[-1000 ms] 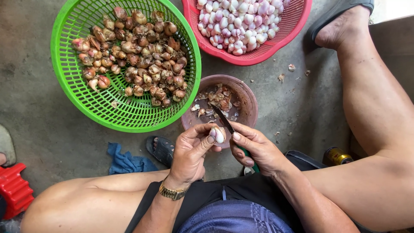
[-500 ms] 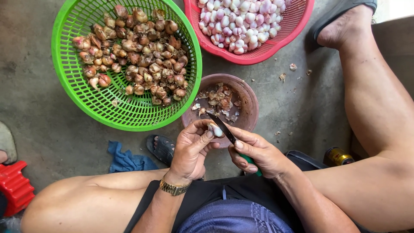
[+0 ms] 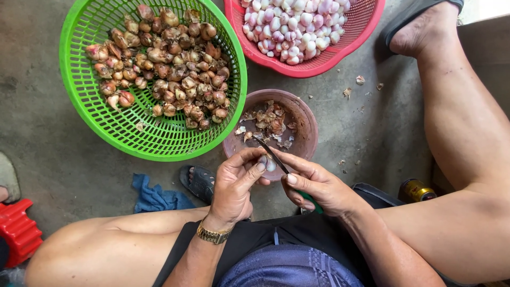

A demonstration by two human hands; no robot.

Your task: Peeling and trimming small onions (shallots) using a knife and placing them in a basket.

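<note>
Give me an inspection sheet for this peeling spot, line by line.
Surface: grey concrete floor, bits of skin scattered.
Job's things: shallot in left hand; knife in right hand, blade on the shallot; green basket of unpeeled bulbs; pink basket of peeled ones; brown bowl of skins.
Clutter: blue rag, can, red plastic piece.
Grippers: both hands closed on their items.
Cables: nothing seen.
Surroundings: sandals, person's bare legs.
</note>
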